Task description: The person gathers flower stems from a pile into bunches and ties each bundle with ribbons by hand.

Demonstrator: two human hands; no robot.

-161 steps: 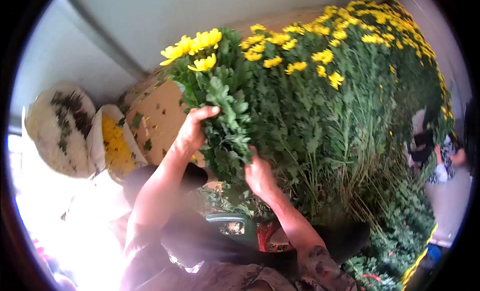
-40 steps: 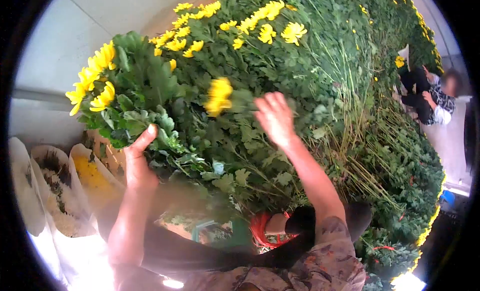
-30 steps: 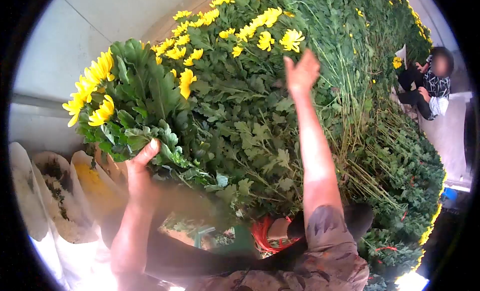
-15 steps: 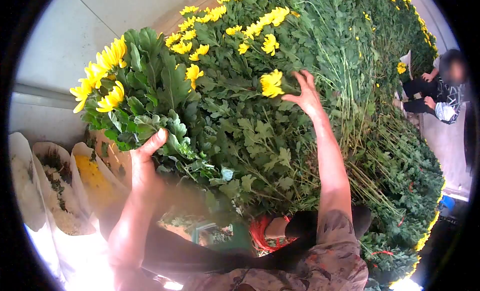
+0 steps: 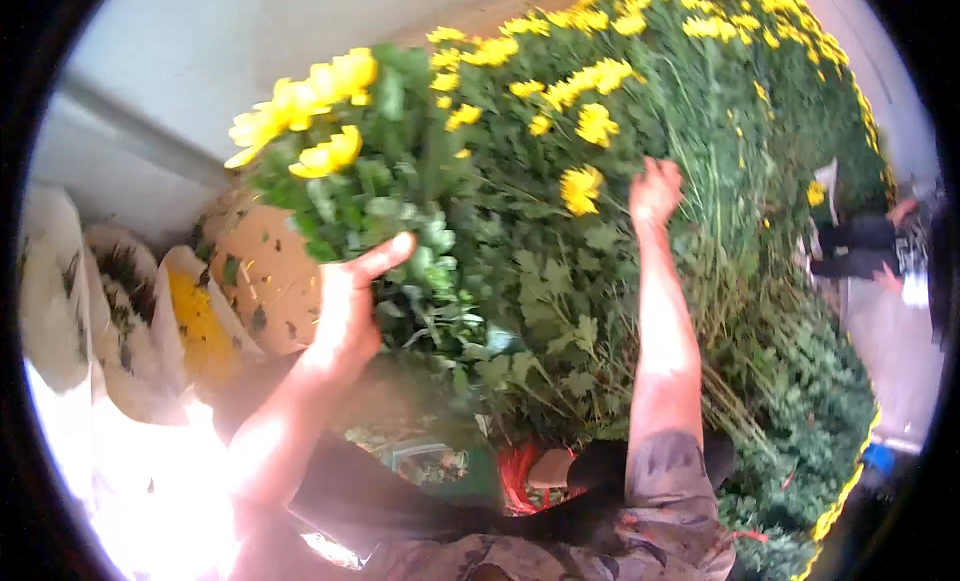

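Note:
My left hand (image 5: 350, 301) is wrapped round the leafy stems of a bunch of yellow chrysanthemums (image 5: 310, 106), thumb on top, blooms pointing to the upper left. Farther right, my right hand (image 5: 657, 189) is over the large flower pile (image 5: 560, 271), its fingers curled together; whatever they may grip is too blurred to make out. A single yellow bloom (image 5: 581, 190) lies just left of that hand, its stem hard to trace among the leaves.
At the left stand white sacks (image 5: 62, 281), one with yellow petals (image 5: 200, 326). Below the pile are a green stool (image 5: 440, 466) and red ties (image 5: 517, 476). Another person (image 5: 865, 243) sits at the far right. A pale wall (image 5: 190, 91) rises behind.
The view has shifted, so the pile shows lower and farther right. My left hand still holds the bunch. My right hand's spread fingers have curled in, and it is now farther from the single bloom.

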